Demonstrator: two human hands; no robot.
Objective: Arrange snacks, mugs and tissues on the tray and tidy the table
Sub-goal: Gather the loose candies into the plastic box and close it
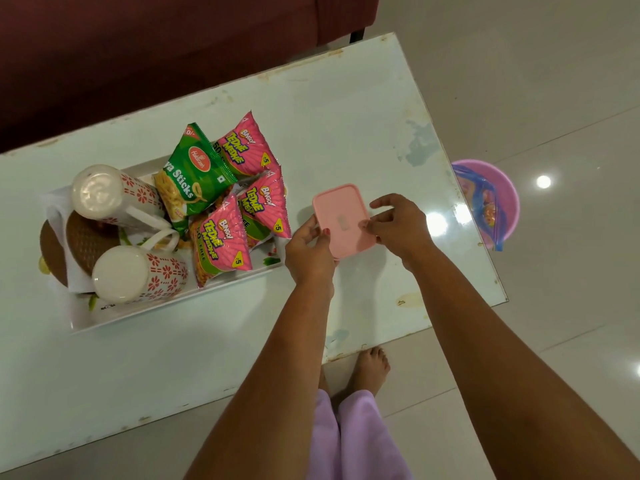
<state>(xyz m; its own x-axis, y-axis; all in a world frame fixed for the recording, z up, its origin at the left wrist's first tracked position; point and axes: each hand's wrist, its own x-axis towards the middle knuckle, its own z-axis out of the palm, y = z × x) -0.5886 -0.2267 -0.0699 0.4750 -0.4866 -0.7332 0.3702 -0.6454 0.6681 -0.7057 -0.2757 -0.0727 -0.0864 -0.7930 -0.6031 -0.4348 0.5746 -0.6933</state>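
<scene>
A pink lidded box sits on the white table, just right of the tray. My left hand grips its left edge and my right hand pinches its right edge. The white tray holds two white mugs with red flower print, lying on their sides. Beside them in the tray lie three pink Bingo snack packets and one green Haldiram's packet. White tissue and brown coasters lie under the mugs.
A pink bucket with a blue plastic bag stands on the floor past the table's right edge. A dark red sofa runs along the far side. My bare foot stands at the near table edge.
</scene>
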